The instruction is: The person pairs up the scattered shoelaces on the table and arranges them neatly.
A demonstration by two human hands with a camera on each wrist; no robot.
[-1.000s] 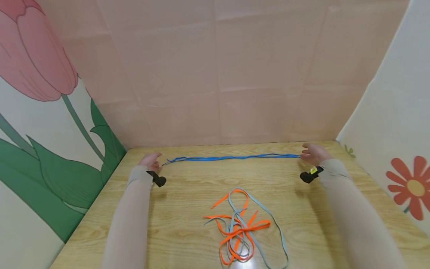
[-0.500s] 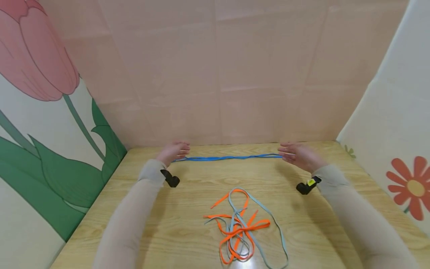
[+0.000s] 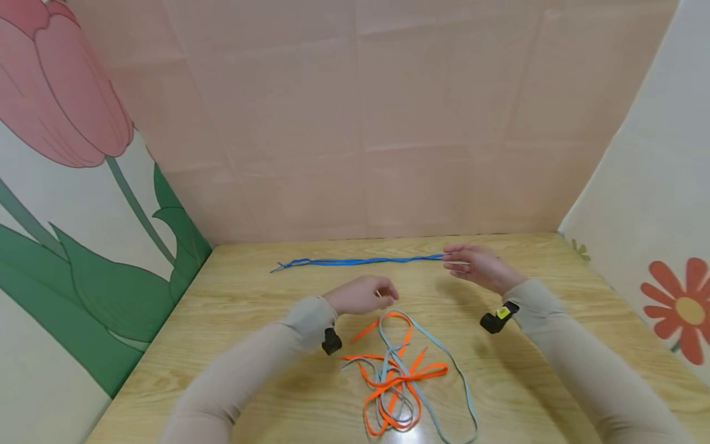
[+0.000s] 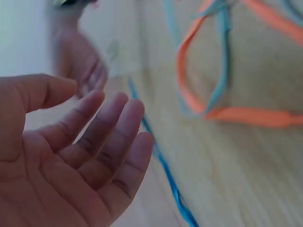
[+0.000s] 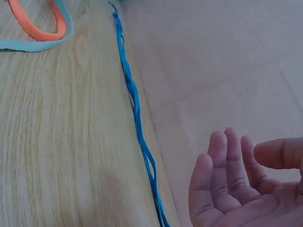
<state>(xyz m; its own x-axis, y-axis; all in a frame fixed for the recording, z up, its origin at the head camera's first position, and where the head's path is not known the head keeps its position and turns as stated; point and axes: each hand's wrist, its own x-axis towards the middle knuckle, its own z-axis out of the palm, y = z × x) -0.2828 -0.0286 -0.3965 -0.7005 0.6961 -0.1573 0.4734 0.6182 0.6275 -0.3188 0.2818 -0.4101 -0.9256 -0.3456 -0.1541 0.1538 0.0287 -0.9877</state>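
A blue shoelace [image 3: 355, 261], doubled into a few strands, lies stretched along the back of the table. Nearer the front, an orange lace [image 3: 430, 373] and a grey-blue lace [image 3: 463, 382] lie tangled together in loose loops. My left hand [image 3: 363, 295] hovers just beyond the tangle, fingers loosely bent, holding nothing; its palm and parted fingers show in the left wrist view. Above the right part of the blue lace is my right hand [image 3: 479, 266], which hides that end in the head view. Its fingers [image 5: 218, 146] are relaxed, with nothing between them.
The wood-grain table [image 3: 288, 394] ends at a pinkish sheet-covered wall [image 3: 355, 123] behind. Side panels carry a painted tulip [image 3: 77, 92] on the left and a red flower [image 3: 688, 310] on the right.
My left hand has moved from the blue lace's left end, rightward and then nearer, to the tangle. My right hand has shifted left along the blue lace. The laces stay put.
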